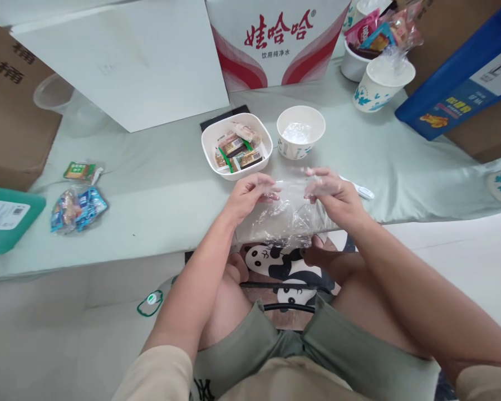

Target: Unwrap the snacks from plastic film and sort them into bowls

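A clear plastic bag point(290, 209) hangs between my two hands at the table's front edge, its lower part crumpled. My left hand point(253, 192) pinches its upper left side, and my right hand point(332, 192) grips the upper right side with fingers partly blurred. Just beyond them stands a paper cup point(300, 147) with crumpled clear plastic inside. To its left, a white square bowl point(211, 153) holds several wrapped snacks point(236, 146). A white pen-like object point(361, 191) lies partly behind my right hand.
Wrapped snacks in a clear bag point(79, 209) and a green packet point(80, 171) lie at left, near a green container point(12, 217). White boxes point(121, 55) stand behind. At right are a paper cup point(371, 97), a bowl of snacks point(350, 62) and a blue box point(455, 83).
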`<act>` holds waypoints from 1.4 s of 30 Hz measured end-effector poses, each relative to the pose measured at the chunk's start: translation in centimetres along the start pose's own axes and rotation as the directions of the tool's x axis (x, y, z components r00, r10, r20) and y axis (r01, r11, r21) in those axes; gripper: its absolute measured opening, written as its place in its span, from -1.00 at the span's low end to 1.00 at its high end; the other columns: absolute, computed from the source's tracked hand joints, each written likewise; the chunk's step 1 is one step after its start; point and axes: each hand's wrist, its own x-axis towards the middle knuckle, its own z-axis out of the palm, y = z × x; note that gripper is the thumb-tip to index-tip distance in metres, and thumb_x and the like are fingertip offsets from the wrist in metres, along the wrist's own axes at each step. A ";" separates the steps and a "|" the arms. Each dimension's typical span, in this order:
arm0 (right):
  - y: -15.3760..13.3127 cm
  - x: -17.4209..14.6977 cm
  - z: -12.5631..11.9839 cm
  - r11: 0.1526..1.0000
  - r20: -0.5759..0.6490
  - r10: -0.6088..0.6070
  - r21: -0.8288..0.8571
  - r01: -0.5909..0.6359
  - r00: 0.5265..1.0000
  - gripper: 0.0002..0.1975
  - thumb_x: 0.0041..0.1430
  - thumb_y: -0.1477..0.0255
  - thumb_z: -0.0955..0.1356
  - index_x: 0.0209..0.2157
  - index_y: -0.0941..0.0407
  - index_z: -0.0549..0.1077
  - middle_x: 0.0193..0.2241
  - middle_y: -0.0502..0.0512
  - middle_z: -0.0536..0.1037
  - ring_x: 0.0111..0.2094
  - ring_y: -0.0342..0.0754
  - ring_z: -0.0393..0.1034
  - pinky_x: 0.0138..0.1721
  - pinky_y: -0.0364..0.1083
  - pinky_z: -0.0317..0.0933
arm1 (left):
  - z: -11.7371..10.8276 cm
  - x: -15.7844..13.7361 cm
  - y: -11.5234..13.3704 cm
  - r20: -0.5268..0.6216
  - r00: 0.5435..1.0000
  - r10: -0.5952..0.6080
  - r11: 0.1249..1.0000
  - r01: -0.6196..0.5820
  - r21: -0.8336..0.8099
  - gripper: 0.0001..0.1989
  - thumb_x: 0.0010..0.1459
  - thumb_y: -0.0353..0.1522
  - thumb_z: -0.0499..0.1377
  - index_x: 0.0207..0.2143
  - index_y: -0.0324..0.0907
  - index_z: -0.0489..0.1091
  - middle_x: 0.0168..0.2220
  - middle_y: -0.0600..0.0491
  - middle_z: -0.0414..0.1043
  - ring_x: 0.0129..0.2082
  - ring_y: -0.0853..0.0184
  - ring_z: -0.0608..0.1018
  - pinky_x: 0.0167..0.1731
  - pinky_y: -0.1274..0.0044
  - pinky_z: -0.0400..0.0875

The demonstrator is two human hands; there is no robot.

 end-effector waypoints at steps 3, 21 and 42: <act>0.3 0.0 0.0 0.999 -0.066 0.009 -0.034 -0.011 0.998 -0.81 0.01 0.51 0.35 -0.58 0.01 0.54 -0.08 0.09 0.55 0.09 0.10 0.39 0.03 0.12 0.33 | -0.5 0.0 0.3 -0.034 0.995 0.097 0.992 -0.093 0.089 -0.93 0.08 -0.42 0.21 -0.41 -0.17 0.51 -0.37 0.06 0.58 -0.37 0.38 0.59 -0.29 0.51 0.51; -0.2 0.2 1.0 0.936 0.066 0.275 0.209 -0.283 0.959 -0.44 -0.14 0.28 0.54 -0.09 -0.01 0.33 -0.40 -0.07 0.47 -0.33 -0.06 0.43 -0.16 0.00 0.39 | -0.5 -1.5 1.2 0.028 0.987 0.159 0.986 -0.157 -0.061 -0.37 -0.14 -0.34 0.44 0.03 0.00 0.38 -0.04 0.05 0.54 -0.28 0.41 0.61 -0.25 0.54 0.51; -0.4 0.6 0.5 0.880 0.094 0.346 0.311 -0.358 0.933 -0.69 -0.01 0.32 0.42 -0.16 0.01 0.56 -0.61 -0.12 0.43 -0.61 -0.18 0.23 -0.55 -0.14 0.13 | -0.4 -0.4 1.0 0.058 0.972 -0.227 0.968 0.232 -0.096 -0.64 -0.01 -0.30 0.30 -0.10 -0.08 0.44 -0.62 0.22 0.38 -0.62 0.34 0.55 -0.65 0.57 0.43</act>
